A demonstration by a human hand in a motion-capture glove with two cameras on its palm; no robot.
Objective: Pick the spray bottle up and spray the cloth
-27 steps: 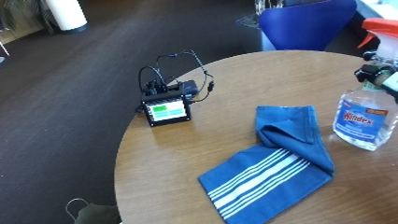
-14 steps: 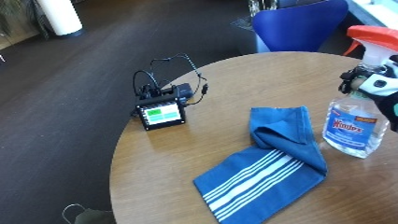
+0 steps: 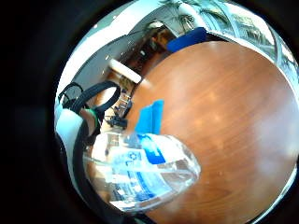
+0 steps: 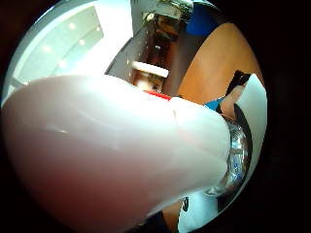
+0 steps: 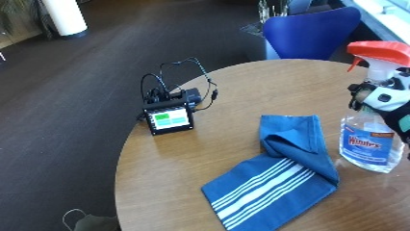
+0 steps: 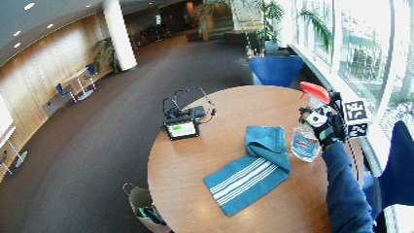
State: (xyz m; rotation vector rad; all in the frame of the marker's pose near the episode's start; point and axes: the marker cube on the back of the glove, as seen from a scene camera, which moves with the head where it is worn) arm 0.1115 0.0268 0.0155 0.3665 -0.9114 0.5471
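I am in a big office lobby or lounge, not a home. The room is long and wide, with dark carpet (image 6: 97, 145) all over the floor. A thick white pillar (image 6: 119, 34) goes up to the ceiling, and small round lights (image 6: 27, 6) sit in that ceiling. One wall (image 6: 39, 82) is covered in wood panels. Tall windows (image 6: 362, 43) run along the other side and let in lots of daylight. Potted plants (image 6: 271, 19) stand near them. Far off there is another little table with blue chairs (image 6: 74, 82). My round wooden surface (image 6: 213, 213) has blue chairs (image 6: 277, 69) beside it too.
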